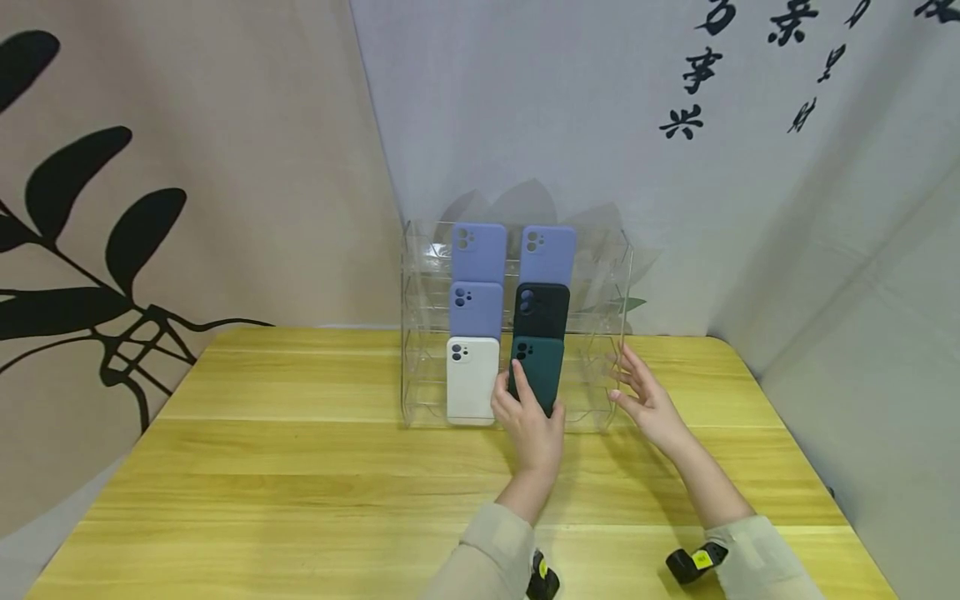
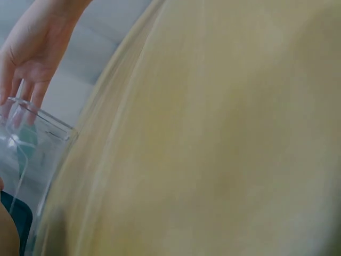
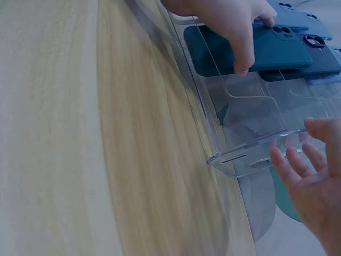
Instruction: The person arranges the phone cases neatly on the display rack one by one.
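A clear acrylic display rack (image 1: 588, 367) stands on the table with phone cases leaning on its tiers. My left hand (image 1: 531, 425) grips the lower part of a dark green phone case (image 1: 546, 362) in the bottom tier, thumb at one edge and fingers at the other. Left of it stands a white phone case (image 1: 472, 383). Behind the green one is a black phone case (image 1: 551, 310). Beside the rack's right side panel is my right hand (image 1: 652, 408), fingers loosely spread and holding nothing; in the right wrist view its fingertips (image 3: 282, 160) are close to the panel.
Three purple phone cases stand higher up: one top left (image 1: 478, 250), one top right (image 1: 547, 254), one in the middle left (image 1: 476, 308). The rack is on a wooden table (image 1: 300, 483) near its back edge. Cloth curtains (image 1: 525, 108) hang behind.
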`<state>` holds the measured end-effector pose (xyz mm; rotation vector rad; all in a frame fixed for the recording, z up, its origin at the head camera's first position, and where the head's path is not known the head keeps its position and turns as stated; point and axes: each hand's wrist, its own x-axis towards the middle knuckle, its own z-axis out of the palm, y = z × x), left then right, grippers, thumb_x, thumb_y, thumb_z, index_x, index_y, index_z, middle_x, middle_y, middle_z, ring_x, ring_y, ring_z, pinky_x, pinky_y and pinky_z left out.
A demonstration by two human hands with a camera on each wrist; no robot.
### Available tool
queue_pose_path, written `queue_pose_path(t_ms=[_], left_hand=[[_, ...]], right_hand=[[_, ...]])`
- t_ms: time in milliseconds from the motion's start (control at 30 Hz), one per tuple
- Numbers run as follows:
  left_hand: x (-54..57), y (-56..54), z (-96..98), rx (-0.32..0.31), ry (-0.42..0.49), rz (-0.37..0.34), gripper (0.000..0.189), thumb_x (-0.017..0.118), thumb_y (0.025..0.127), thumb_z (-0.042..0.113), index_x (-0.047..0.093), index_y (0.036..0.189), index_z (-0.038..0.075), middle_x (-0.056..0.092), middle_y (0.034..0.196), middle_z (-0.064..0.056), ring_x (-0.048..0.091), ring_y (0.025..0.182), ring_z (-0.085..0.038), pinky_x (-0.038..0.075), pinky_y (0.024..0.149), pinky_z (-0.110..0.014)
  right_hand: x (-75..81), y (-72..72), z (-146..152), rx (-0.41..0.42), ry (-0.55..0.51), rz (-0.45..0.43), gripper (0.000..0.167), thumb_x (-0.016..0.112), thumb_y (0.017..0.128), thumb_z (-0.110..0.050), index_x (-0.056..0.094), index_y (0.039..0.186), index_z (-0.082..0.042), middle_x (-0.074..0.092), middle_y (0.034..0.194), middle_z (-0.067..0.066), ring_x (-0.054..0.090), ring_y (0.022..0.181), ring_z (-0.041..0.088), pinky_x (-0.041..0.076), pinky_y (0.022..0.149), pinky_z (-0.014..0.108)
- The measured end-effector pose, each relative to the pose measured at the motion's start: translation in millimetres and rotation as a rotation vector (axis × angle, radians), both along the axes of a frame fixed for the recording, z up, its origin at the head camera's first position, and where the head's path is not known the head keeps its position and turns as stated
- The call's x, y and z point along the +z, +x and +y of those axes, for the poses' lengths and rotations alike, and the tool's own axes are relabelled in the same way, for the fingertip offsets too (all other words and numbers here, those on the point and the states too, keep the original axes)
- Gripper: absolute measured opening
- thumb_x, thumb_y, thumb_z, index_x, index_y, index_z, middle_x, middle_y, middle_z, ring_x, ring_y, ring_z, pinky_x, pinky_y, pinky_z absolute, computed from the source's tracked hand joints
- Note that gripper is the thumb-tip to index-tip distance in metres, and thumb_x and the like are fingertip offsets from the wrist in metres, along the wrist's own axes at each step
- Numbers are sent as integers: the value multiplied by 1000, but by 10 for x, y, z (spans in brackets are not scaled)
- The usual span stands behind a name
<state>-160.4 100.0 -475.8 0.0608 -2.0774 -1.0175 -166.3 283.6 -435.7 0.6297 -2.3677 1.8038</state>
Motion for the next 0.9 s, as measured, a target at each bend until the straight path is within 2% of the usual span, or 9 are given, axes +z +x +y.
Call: queue_pose_path(t_ms=[167,333,600,733,900], left_hand=[[-44,13,-3,29,-26,2,103,91,60,11,35,147,8,36,131,-20,39,112,-36,40,90,-50],[-41,25,-2,43,-32,0,104,92,59,13,36,147,7,36,130,-20,40,111,-36,41,88,-49],[23,81,-20,2,12,-81,104,89,63,13,32,149,9,34,135,-18,37,118,-35,39,92,-49],[95,118,-46,-27,23,-79,101,88,65,15,32,148,8,33,136,-18,35,120,-35,38,93,-49],[230,162,-93,-92,21,-73,95,87,67,19,35,146,8,34,136,-17,35,121,-33,36,94,-48]], right_hand=[[5,2,-2,0,-1,0,77,48,94,11,8,155,-13,23,148,27,29,129,52,41,90,18],[9,3,-7,2,-8,2,77,48,94,11,8,155,-13,22,148,28,27,127,54,42,90,19],[15,2,-19,-3,-4,-9,77,49,93,11,9,155,-11,20,148,31,28,129,53,42,90,18],[36,11,-29,-19,21,-12,77,51,93,10,9,155,-11,21,148,31,31,128,51,42,89,19],[72,46,-16,-57,80,-13,76,53,93,7,12,155,-11,28,145,30,39,124,50,44,88,20]])
